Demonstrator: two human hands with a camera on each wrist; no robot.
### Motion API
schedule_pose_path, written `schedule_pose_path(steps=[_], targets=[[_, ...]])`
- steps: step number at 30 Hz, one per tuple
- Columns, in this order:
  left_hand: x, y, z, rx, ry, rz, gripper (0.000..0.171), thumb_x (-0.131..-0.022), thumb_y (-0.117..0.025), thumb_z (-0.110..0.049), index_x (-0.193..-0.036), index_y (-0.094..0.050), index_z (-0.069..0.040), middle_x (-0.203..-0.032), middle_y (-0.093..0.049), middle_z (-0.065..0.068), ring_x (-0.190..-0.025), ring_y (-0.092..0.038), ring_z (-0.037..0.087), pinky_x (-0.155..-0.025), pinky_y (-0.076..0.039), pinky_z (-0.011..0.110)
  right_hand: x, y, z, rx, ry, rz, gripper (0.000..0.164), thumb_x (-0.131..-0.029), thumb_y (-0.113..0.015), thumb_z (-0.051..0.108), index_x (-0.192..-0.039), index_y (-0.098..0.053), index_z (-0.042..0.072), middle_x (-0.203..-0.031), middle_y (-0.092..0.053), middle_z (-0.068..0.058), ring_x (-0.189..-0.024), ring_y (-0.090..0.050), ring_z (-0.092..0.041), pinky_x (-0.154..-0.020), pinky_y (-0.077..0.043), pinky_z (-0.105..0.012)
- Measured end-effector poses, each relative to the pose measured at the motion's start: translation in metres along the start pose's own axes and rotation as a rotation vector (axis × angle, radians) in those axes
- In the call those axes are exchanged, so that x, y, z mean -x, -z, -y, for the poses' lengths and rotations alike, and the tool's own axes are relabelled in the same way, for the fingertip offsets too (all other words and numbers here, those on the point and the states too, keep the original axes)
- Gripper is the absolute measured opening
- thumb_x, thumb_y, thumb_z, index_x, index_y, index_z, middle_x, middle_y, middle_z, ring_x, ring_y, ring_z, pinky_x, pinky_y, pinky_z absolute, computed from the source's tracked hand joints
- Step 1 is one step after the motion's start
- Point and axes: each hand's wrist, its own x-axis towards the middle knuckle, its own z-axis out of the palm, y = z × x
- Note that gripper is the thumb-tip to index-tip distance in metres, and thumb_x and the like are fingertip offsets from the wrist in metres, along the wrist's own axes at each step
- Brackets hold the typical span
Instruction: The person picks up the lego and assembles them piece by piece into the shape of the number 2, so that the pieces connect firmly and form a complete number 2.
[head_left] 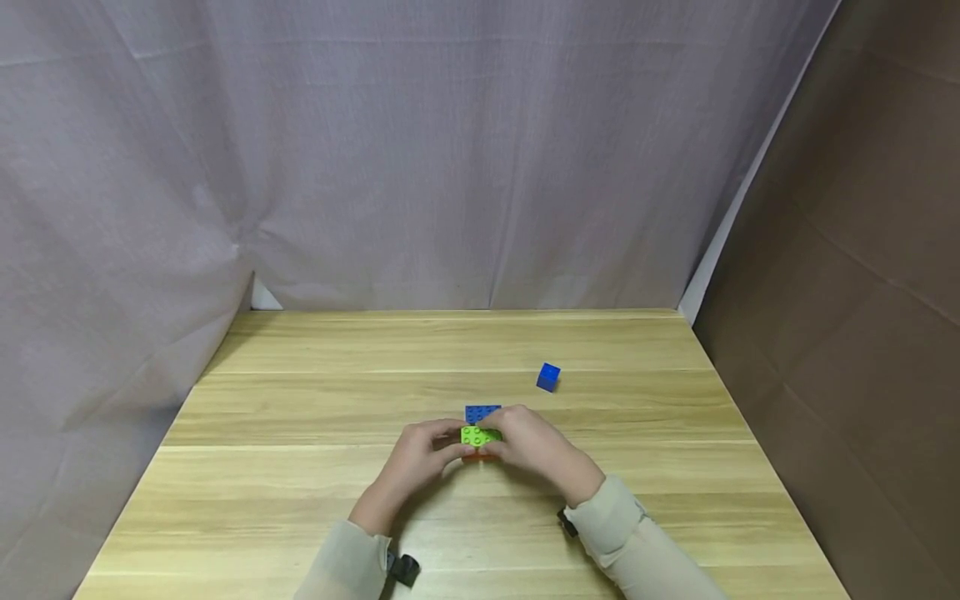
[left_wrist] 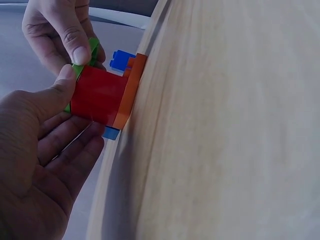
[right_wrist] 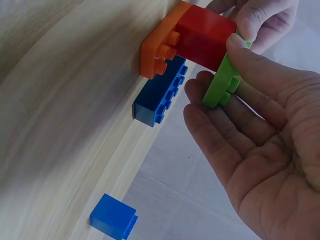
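Observation:
On the table stands a stack of toy building bricks: a flat orange brick (right_wrist: 162, 42) at the bottom, a red brick (left_wrist: 99, 95) on it, and a flat lime-green brick (head_left: 471, 436) on top. The green brick overhangs the red one on the right. My right hand (head_left: 532, 443) pinches the overhanging green part between thumb and fingers. With thumb and fingers, my left hand (head_left: 417, 457) holds the stack's left side at the red and green bricks. Right behind the stack lies a long dark-blue brick (right_wrist: 159, 95), partly covered in the head view.
A small blue brick (head_left: 548, 377) sits by itself farther back and to the right. The wooden table (head_left: 315, 367) ends at a grey curtain (head_left: 390, 167) behind, and a brown cloth (head_left: 847, 275) hangs along the right side.

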Motion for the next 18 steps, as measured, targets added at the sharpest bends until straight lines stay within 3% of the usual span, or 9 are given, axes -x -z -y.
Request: schedule_pose_path(steps=[13,18], targets=[[-0.0005,-0.0009,0.0001,0.006,0.010,-0.006,0.036,-0.089,-0.076,-0.041,-0.120,-0.073,-0.025,-0.117,-0.071,-0.010,-0.107,-0.067,0.008,-0.097,-0.053,0.035,-0.0001,0.0001,-0.0046,-0.063,-0.026,-0.001,0.027,-0.090,-0.078,0.022,-0.115,-0.076,0.011,-0.110,-0.075,-0.004,-0.097,-0.070,-0.014,-0.081,-0.058,-0.028],[-0.0005,-0.0003,-0.0019,-0.009,0.008,-0.002,0.036,-0.089,-0.076,-0.039,-0.120,-0.073,-0.023,-0.118,-0.071,-0.008,-0.107,-0.067,0.008,-0.096,-0.054,0.033,-0.0006,-0.0005,-0.0038,-0.053,-0.024,0.003,0.028,-0.090,-0.077,0.022,-0.116,-0.076,0.010,-0.111,-0.075,-0.004,-0.100,-0.070,-0.016,-0.085,-0.058,-0.032]])
